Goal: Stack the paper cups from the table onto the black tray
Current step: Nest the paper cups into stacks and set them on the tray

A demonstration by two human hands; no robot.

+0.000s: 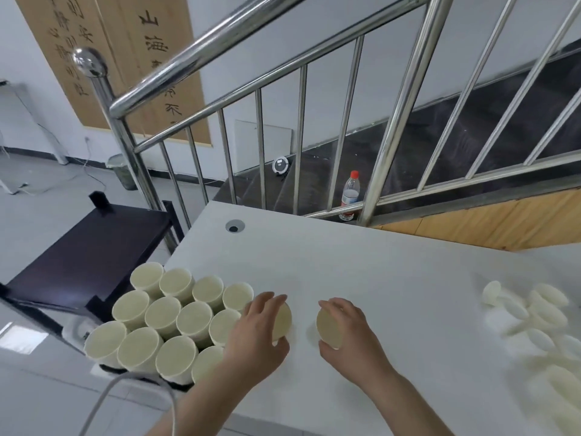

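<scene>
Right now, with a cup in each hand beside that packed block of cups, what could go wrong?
1. The left hand holds its cup right against the upside-down cups on the tray; a nudge could topple the nearest ones.
2. That block hangs at the table edge, with the black tray barely showing beneath, so knocked cups may fall to the floor.
3. The right hand grips its cup by the sides; squeezing could crush it.

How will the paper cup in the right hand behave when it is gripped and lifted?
The cup in the right hand is thin paper, so probably very light and easy to crush under a firm squeeze. It stands upside down on the table, wide rim down, so it should not tip easily. On its side, it would likely roll in a curve.
</scene>
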